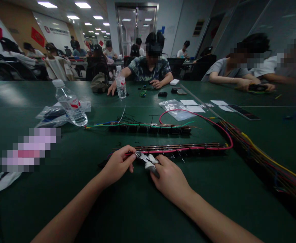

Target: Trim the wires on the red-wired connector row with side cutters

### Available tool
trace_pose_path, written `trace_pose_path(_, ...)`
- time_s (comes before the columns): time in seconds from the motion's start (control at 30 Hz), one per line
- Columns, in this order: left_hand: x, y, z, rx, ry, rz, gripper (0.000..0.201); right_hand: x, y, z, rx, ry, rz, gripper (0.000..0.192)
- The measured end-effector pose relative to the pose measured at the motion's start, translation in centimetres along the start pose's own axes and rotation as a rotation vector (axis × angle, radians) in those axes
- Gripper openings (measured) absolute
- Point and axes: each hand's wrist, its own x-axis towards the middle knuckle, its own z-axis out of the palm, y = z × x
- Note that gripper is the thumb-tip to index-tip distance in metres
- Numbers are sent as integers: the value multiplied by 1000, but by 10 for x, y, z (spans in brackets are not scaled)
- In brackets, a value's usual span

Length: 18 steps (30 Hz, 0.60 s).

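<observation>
Across the room, behind other seated people, we see a glass door [137, 25], and before us spreads a dark green table [138, 212]. Our right hand [172, 173] is closed round the handles of white-and-grey pliers [150, 163], whose tip points left, just in front of the near wire bundle [188, 147]. Our left hand [120, 163] has its thumb and fingertips drawn together at that tip; we cannot tell what, if anything, they pinch. A red wire [178, 110] runs along the near bundle and loops up at the right. Beyond lies the far wire bundle [148, 126], with a tilted water bottle [72, 106] near its left end. A thick wire harness [262, 153] slants down the right side. Opposite us sits a person in a patterned shirt [150, 69].
</observation>
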Motion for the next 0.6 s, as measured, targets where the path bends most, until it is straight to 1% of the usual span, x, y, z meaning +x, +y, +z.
trace_pose_path(0.27,-2,1,0,-5,1,6,13,0,0,0,0,31,-7,9)
trace_pose_path(0.6,-1,0,0,-29,0,-2,14,0,1,1,-27,27,-17,9)
